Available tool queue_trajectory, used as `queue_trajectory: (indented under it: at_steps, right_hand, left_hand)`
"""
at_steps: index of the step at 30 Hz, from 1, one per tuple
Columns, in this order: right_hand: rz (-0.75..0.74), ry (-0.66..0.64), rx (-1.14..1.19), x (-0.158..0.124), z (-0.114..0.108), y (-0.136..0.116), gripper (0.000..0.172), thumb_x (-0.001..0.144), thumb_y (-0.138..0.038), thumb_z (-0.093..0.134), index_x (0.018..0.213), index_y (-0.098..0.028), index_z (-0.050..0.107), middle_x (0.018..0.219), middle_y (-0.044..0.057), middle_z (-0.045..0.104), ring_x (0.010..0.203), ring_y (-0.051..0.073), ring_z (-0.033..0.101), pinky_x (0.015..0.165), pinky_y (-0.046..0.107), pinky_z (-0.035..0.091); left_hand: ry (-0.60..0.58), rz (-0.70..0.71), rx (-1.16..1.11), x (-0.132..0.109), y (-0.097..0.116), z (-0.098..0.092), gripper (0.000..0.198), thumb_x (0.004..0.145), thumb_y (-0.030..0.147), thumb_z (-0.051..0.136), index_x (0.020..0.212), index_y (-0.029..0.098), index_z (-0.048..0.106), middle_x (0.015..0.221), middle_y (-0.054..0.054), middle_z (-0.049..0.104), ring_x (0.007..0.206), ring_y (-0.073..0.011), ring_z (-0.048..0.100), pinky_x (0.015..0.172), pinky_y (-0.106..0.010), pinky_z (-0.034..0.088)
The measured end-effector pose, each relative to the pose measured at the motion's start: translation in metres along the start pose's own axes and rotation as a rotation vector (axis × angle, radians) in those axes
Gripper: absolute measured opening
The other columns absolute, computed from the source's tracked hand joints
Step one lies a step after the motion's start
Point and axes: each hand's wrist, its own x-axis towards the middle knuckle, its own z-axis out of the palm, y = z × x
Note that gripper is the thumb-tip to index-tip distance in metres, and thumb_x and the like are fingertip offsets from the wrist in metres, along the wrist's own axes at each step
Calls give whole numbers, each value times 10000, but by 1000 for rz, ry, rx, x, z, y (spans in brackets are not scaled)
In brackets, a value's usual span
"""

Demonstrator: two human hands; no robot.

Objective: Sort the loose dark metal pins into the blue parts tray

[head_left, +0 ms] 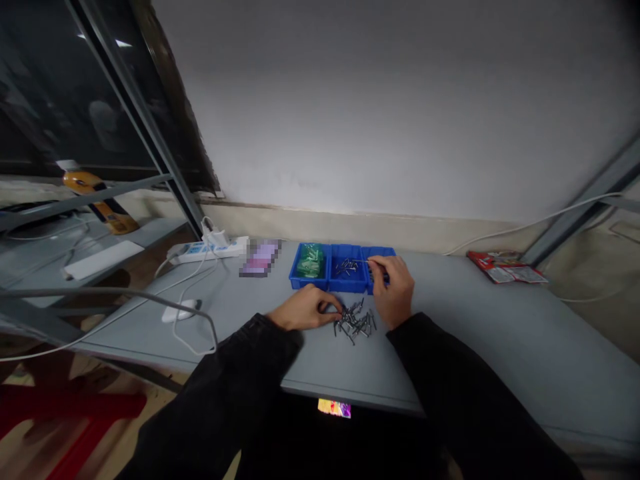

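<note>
- Left hand (303,308): palm down, fingers loosely curled, fingertips at the left edge of the pile; we cannot tell whether they grasp a nail.
- Right hand (393,291): fingers closed in a pinch on a slim metal nail (373,262), raised over the blue compartment bin (345,288).
- Held nail: long axis roughly side to side, running from the right hand's fingertips toward the middle compartment.
- Pile of dark metal nails (355,320): lying on the grey table (475,333), between the hands and just in front of the bin, to the right of the left hand and below the right hand.
- Blue compartment bin: green packets (310,261) fill the left compartment; loose nails (347,267) lie in the middle one; the right hand partly hides the right one.
- Further along the table: a white power strip (205,251) to the left, red packets (505,267) to the right.
</note>
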Motion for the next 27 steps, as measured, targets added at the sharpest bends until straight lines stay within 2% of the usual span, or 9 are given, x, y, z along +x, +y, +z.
queue_trajectory:
  at_steps: [4,7,14,19,27]
  right_hand:
    - [27,-185,-57,-5,8,5,162,991,-217,516,1015,-205,676,978,42,705,940,214,596,861,382,435]
    - [28,-235,-80,-8,11,6,148,978,-221,533,949,-201,677,948,40,697,944,217,579,862,382,420]
    - [-19,-349,-59,-11,12,3,149,973,-199,519,943,-205,665,917,54,679,932,232,555,846,398,416]
    - [-51,-388,-20,-12,13,2,147,965,-184,522,940,-207,665,905,61,673,927,240,552,844,414,418]
    - [-44,-397,0,-11,12,1,135,949,-155,535,934,-206,659,895,55,669,924,238,549,848,408,423]
  left_hand:
    - [-1,4,6,0,-2,0,171,878,313,707,994,212,781,593,21,560,552,-107,495,576,-233,358]
    - [-4,17,7,1,-1,-1,141,891,281,691,968,205,781,605,19,572,560,-104,505,572,-228,361]
    - [23,52,-5,0,-2,1,138,892,298,688,933,212,787,578,23,554,530,-107,501,547,-226,366]
    - [25,66,-10,-1,-3,2,164,878,323,703,978,224,788,606,12,595,539,-116,521,554,-229,385]
    - [-10,42,-2,0,-2,2,125,898,269,674,905,203,780,667,-5,656,570,-115,546,573,-230,386]
